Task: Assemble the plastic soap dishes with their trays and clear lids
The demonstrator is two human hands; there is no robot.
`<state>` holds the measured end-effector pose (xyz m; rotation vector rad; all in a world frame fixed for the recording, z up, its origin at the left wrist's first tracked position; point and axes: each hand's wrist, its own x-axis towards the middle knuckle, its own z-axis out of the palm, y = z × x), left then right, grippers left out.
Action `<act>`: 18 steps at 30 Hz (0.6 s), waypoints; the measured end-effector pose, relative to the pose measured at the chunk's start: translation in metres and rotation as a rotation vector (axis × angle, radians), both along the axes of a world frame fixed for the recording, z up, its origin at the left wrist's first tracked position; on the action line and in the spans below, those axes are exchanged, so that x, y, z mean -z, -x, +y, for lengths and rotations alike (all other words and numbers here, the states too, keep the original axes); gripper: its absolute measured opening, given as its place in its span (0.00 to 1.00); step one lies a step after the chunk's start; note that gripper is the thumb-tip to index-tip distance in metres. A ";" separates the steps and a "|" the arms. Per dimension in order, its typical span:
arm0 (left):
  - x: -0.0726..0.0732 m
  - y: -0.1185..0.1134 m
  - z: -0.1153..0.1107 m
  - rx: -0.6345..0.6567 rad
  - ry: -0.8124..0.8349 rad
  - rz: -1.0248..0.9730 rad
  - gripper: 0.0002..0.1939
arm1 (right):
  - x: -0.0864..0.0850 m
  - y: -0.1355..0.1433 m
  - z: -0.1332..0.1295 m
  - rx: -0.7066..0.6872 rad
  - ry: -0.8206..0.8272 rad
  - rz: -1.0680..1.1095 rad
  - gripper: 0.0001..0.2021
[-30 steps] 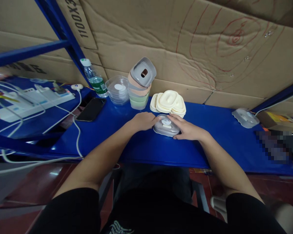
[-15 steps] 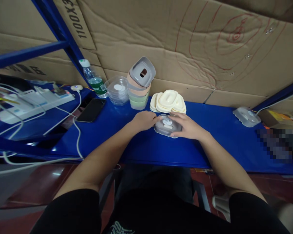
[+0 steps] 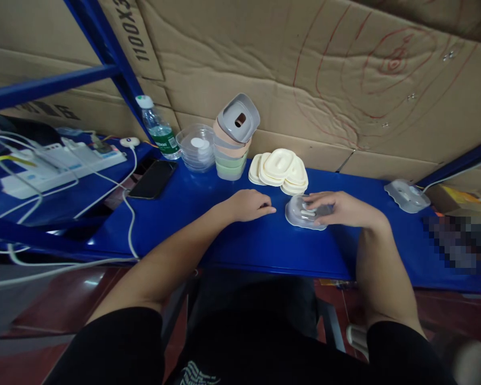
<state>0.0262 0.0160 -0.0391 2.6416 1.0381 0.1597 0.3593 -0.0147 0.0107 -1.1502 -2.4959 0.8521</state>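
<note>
My right hand grips a clear greyish plastic lid from its right side, with fingers over the top and the thumb at the near edge. The lid is low and rounded, with a pale oblong piece in its middle, and is at or just over the blue table. Left of the lid, apart from it, my left hand holds nothing; its fingers are loosely bent and the thumb points right. Just behind lie several overlapping cream-coloured lids. A stack of pastel containers, topped by a tilted grey one, stands beside them.
Clear bowls, a water bottle and a phone are at the left. Cables run from a power strip. Another clear lid lies at the right, near a cardboard box. Cardboard backs the table.
The clear lid has moved right along the table with my right hand. My left hand has let go of it and is now apart from it.
</note>
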 end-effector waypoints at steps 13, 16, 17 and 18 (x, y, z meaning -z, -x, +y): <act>-0.004 0.004 -0.003 -0.004 0.045 0.055 0.27 | 0.017 -0.108 0.038 0.807 -0.424 -0.171 0.25; -0.003 0.004 -0.003 0.004 0.036 0.046 0.27 | 0.026 -0.096 0.045 0.757 -0.474 0.039 0.25; -0.002 0.004 -0.003 0.009 0.034 0.044 0.28 | 0.030 -0.093 0.048 0.751 -0.449 0.063 0.25; -0.002 0.005 -0.003 0.012 0.034 0.045 0.28 | 0.034 -0.091 0.051 0.748 -0.419 0.069 0.25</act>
